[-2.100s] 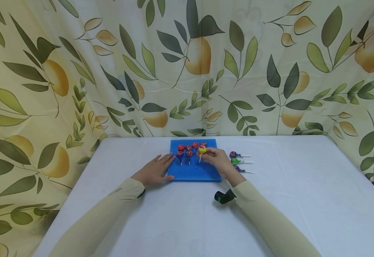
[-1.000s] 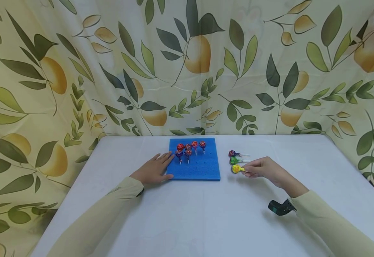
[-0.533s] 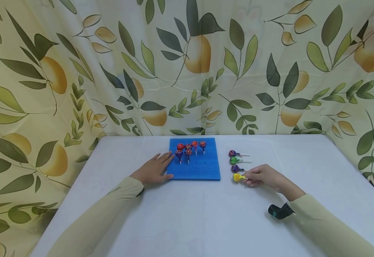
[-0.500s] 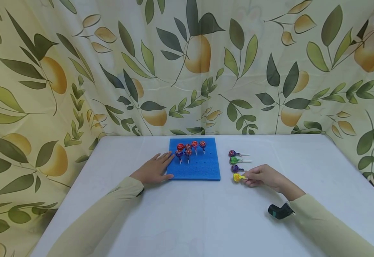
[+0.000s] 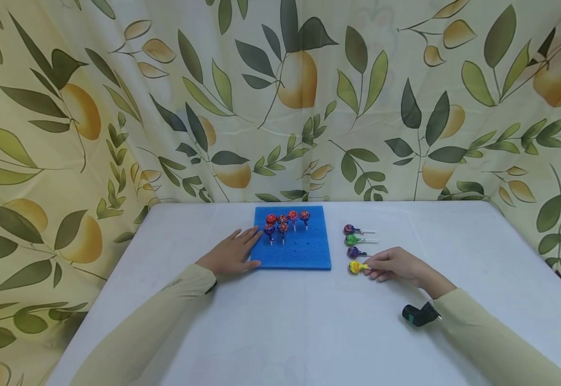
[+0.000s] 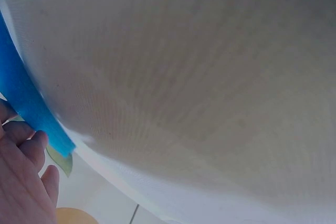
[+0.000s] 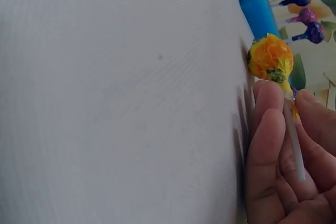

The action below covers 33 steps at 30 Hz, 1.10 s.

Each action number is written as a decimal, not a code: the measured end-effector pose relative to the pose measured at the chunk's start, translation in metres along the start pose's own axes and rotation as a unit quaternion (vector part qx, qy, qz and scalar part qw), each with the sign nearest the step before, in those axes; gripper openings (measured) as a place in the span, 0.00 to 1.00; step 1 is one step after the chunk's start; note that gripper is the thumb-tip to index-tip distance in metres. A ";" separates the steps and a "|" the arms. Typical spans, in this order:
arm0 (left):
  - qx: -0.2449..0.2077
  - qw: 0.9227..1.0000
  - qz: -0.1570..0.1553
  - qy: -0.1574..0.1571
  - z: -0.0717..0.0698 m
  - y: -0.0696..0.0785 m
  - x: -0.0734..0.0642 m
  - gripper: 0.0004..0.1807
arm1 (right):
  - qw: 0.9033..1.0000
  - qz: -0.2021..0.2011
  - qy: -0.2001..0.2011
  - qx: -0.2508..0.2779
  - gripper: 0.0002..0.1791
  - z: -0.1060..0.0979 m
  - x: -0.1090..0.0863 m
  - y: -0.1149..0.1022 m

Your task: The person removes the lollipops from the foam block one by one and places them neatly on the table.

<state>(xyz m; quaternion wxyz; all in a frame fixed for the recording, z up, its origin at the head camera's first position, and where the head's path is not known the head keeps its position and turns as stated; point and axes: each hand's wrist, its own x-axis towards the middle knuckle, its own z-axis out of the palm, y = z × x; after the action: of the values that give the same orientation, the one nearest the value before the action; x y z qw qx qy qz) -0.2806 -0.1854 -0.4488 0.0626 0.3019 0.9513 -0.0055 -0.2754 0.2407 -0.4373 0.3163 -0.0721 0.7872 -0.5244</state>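
Observation:
My right hand (image 5: 398,266) pinches the white stick of a yellow-wrapped lollipop (image 5: 356,267) at the tabletop, right of the blue foam board (image 5: 304,257). In the right wrist view the orange-yellow head of that lollipop (image 7: 271,59) points away from the palm, its stick running between thumb and fingers. My left hand (image 5: 232,253) lies with outstretched fingers on the left edge of the board. Several red and purple lollipops (image 5: 283,228) stand upright in the board's far left part. The left wrist view has the fingers (image 6: 34,150) against the blue board edge.
Three lollipops lie in a column just beyond the yellow one: a purple one (image 5: 354,252), a green one (image 5: 351,239) and a dark red-purple one (image 5: 349,229). A white cloth covers the table (image 5: 280,332). A leaf-patterned curtain (image 5: 270,145) hangs behind.
My right hand has carried the yellow lollipop from the board to the right and down beside the purple one. In the last half second it barely moved. The left hand stayed put.

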 end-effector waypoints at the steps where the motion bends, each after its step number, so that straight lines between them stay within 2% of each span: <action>1: -0.001 1.000 -0.001 0.000 0.000 0.000 0.000 0.45 | 1.000 0.004 0.002 -0.005 0.18 0.000 0.000 -0.001; 13: -0.006 1.000 -0.002 0.001 -0.003 0.002 0.000 0.45 | 1.000 0.011 0.003 -0.026 0.22 -0.013 -0.009 0.005; 22: -0.003 1.000 -0.001 0.000 -0.002 0.002 0.000 0.45 | 0.999 0.003 -0.013 -0.039 0.24 -0.028 -0.020 0.004; 26: -0.002 1.000 -0.001 0.000 -0.002 0.002 0.000 0.45 | 0.998 0.018 0.003 -0.065 0.26 -0.034 -0.026 0.001; 31: -0.006 1.000 -0.001 0.002 -0.002 0.002 -0.001 0.45 | 0.992 0.042 0.036 -0.118 0.28 -0.047 -0.030 -0.006; 33: -0.007 1.000 -0.001 0.001 -0.002 0.002 -0.001 0.45 | 0.991 0.041 0.039 -0.124 0.29 -0.053 -0.030 -0.009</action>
<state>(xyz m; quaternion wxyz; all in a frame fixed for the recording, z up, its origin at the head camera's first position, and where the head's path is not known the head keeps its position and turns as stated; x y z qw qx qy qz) -0.2786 -0.1844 -0.4466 0.0640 0.3001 0.9518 0.0011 -0.2836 0.2912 -0.4032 0.2948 -0.0579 0.8606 -0.4113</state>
